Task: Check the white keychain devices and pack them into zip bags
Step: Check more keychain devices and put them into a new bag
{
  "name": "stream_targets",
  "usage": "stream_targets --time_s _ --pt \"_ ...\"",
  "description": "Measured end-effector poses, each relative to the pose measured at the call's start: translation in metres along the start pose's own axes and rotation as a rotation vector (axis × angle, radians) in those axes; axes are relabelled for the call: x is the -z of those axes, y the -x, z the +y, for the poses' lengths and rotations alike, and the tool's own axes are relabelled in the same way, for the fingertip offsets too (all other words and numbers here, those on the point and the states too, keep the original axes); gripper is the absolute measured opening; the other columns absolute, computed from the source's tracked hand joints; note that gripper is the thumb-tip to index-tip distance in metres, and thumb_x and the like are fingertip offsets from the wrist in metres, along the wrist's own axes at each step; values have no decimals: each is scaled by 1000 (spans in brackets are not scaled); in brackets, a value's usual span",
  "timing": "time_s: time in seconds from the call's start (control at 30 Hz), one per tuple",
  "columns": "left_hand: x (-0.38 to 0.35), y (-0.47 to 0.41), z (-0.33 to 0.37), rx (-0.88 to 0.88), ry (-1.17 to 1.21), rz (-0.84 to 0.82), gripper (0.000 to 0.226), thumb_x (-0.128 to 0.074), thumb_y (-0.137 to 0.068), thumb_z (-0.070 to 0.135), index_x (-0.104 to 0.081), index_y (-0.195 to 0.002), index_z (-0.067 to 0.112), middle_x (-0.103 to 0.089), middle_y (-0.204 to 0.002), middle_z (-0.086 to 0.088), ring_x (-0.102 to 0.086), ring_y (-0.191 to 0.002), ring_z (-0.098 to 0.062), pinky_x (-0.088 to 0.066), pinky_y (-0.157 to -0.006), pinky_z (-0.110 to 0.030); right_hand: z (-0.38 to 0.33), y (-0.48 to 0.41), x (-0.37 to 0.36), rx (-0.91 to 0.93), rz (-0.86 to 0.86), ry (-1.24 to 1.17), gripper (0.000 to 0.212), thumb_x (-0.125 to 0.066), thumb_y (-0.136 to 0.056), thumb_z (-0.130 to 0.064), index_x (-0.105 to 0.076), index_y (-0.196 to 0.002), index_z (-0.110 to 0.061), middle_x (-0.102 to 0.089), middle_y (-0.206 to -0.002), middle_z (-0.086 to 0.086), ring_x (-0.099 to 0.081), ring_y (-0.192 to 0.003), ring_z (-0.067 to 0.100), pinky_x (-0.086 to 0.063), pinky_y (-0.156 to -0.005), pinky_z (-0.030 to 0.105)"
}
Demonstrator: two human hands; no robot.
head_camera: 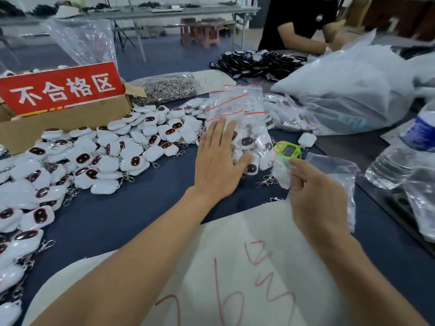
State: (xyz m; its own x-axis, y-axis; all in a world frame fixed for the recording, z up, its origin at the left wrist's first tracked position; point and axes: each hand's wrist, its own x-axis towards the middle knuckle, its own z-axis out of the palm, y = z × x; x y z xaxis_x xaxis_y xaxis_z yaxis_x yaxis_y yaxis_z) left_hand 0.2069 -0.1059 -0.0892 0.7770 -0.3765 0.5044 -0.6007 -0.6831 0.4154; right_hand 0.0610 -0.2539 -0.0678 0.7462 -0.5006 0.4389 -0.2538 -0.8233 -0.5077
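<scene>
Blue table (pixel 113 220); devices (pixel 98 158) heaped left. Left hand (pixel 219 158) flat, fingers spread, on zip bags (pixel 235 102). Right hand (pixel 315 198) pinches loose bag (pixel 281 174). Packing step, likely; next: open bag, fetch device.

Your bare left forearm runs from the lower left up toward the middle, with the wrist straight. Your left hand (pixel 220 156) lies palm down, fingers straight and slightly spread, thumb out to the right. Your bare right forearm comes in from the lower right. Your right hand (pixel 317 201) is curled, index finger stretched forward, and it pinches a clear zip bag (pixel 281 174).
</scene>
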Motion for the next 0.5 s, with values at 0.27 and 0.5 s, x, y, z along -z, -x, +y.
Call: stream_targets --time_s 0.27,0.5 --pt "71 31 15 519 878 0 31 -58 -88 40 -70 -116 39 -77 -99 11 -74 -95 -16 -61 -77 -33 -82 7 -24 190 -48 -646 35 -55 -95 3 -79 -111 -19 -70 -98 -25 -63 -95 -15 -41 -87 2" --pt "128 56 -38 732 1139 52 35 -66 -88 -8 -73 -119 9 -77 -100 -17 -70 -83 -20 -59 -68 -25 -140 7 -58 119 -380 -869 40 -55 -90 6 -77 -113 -19 -76 -110 -14 -68 -107 -2 -51 -99 19"
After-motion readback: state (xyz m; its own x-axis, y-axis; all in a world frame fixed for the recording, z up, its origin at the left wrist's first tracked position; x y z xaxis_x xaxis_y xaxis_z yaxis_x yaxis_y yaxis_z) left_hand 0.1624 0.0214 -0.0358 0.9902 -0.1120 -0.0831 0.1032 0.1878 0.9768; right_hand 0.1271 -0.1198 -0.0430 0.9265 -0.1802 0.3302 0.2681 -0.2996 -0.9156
